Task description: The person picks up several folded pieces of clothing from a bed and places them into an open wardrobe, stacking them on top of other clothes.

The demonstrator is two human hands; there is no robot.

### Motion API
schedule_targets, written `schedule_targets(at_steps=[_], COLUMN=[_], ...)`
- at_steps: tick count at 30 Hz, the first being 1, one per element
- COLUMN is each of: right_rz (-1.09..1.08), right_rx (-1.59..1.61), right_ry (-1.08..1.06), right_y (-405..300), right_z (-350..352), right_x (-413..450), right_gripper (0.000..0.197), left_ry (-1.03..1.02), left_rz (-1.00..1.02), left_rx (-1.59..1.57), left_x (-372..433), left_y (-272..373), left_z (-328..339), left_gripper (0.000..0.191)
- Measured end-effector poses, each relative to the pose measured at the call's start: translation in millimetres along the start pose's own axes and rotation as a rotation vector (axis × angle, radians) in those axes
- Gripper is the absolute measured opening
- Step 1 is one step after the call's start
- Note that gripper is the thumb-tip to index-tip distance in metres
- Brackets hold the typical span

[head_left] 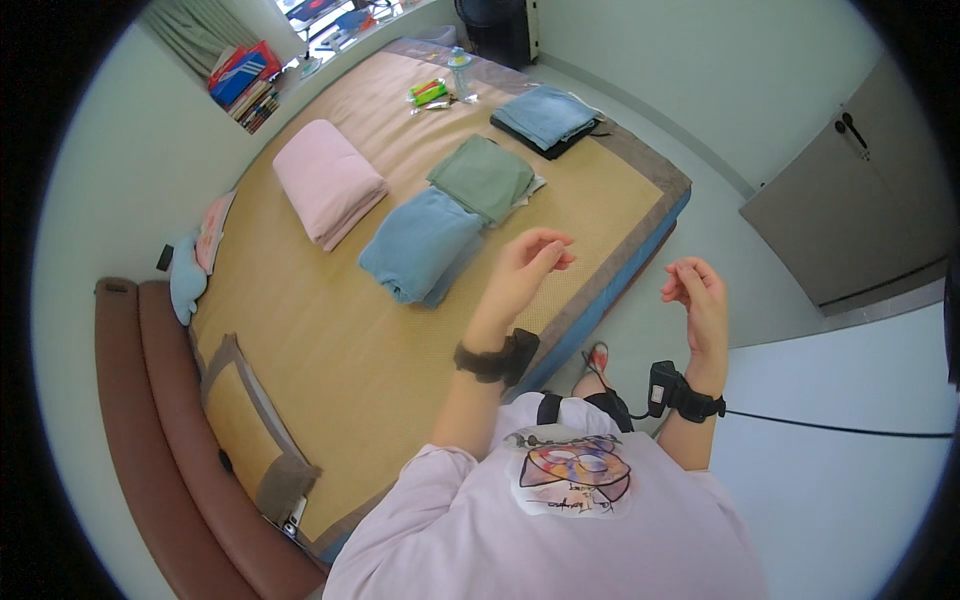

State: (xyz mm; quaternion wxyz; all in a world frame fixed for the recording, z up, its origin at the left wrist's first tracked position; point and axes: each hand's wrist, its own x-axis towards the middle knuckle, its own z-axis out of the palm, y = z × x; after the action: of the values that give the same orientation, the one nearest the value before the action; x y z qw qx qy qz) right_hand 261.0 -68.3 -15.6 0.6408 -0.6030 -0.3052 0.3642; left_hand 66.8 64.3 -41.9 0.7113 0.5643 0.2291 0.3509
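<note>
My left hand is raised above the bed's near edge, its fingers loosely curled around nothing. Just left of it, a folded light-blue cloth lies on the woven mat. Touching that bundle on its far side is a folded green cloth. Beyond the bed's edge, over the floor, my right hand hangs in the air with bent fingers and holds nothing. A thick folded pink cloth rests farther left. Folded blue denim lies on a black folded cloth near the far corner.
A clear bottle and a green packet stand toward the bed's far end. The brown headboard and a pillow are at left. A grey door is at right. A black cable runs from my right wrist.
</note>
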Motion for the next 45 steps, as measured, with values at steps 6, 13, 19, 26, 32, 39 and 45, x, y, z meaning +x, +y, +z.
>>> schedule_targets(at_steps=[6, 13, 19, 26, 32, 39, 45], right_rz=[0.000, 0.014, 0.057, 0.103, 0.133, 0.169, 0.231], right_rx=[-0.017, -0.026, -0.026, -0.029, -0.018, -0.043, -0.058], right_ry=[-0.129, -0.304, -0.417, -0.510, -0.568, -0.616, -0.676], right_y=[1.0, -2.3, 2.0, 2.6, 5.8, 20.1, 31.5], right_z=[15.9, 18.5, 28.1, 45.0, 50.8, 59.7, 64.4], right_x=[20.0, 96.5, 117.7, 116.1, 134.8, 116.7, 129.2], right_gripper=[0.020, 0.021, 0.020, 0.019, 0.019, 0.019, 0.019], left_ry=[0.150, 0.386, 0.612, 0.829, 0.918, 0.978, 1.055], left_rz=[0.030, 0.026, 0.023, 0.028, 0.044, 0.035, -0.015], left_rx=[0.015, 0.076, 0.019, 0.031, 0.009, -0.005, -0.020], left_x=[-15.5, 12.4, -1.7, -33.3, -33.1, -68.0, -69.4], left_y=[2.6, 6.8, 2.3, 5.1, -0.3, -12.4, -19.3], left_z=[-17.9, -15.9, -26.8, -28.2, -23.9, -19.7, -12.2], left_gripper=[0.021, 0.020, 0.019, 0.018, 0.017, 0.018, 0.018])
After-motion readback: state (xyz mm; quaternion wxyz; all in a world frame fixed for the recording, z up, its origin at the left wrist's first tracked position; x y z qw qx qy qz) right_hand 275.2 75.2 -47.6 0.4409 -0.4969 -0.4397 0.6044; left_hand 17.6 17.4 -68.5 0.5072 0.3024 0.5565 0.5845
